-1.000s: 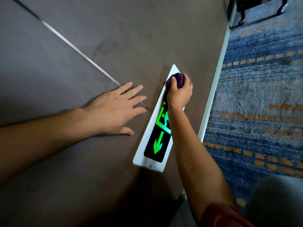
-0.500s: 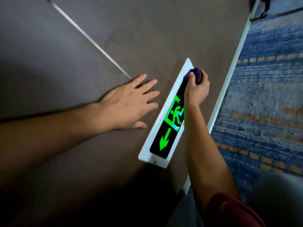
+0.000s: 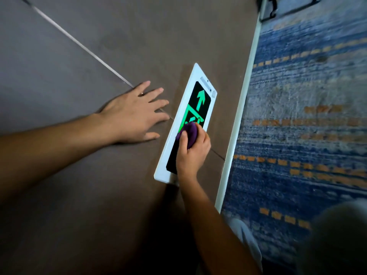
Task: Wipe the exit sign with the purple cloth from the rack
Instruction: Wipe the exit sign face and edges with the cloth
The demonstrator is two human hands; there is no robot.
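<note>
The exit sign (image 3: 200,90) is a long white-framed panel with a black face and glowing green arrows, fixed low on the brown wall. My right hand (image 3: 191,153) is closed around the bunched purple cloth (image 3: 189,132) and presses it on the middle of the sign, over the running-figure symbol. The sign's lower half is partly hidden by that hand. My left hand (image 3: 135,114) lies flat on the wall just left of the sign, fingers spread, holding nothing.
The brown wall (image 3: 99,195) has a thin metal joint strip (image 3: 79,43) running diagonally. A white skirting strip (image 3: 238,120) separates it from the blue carpet (image 3: 307,135) with orange dashes. Black furniture legs (image 3: 276,6) stand at the top right.
My right hand has slid the purple cloth from the sign's far end to its middle, uncovering the far green arrow. My left hand has stayed flat on the wall.
</note>
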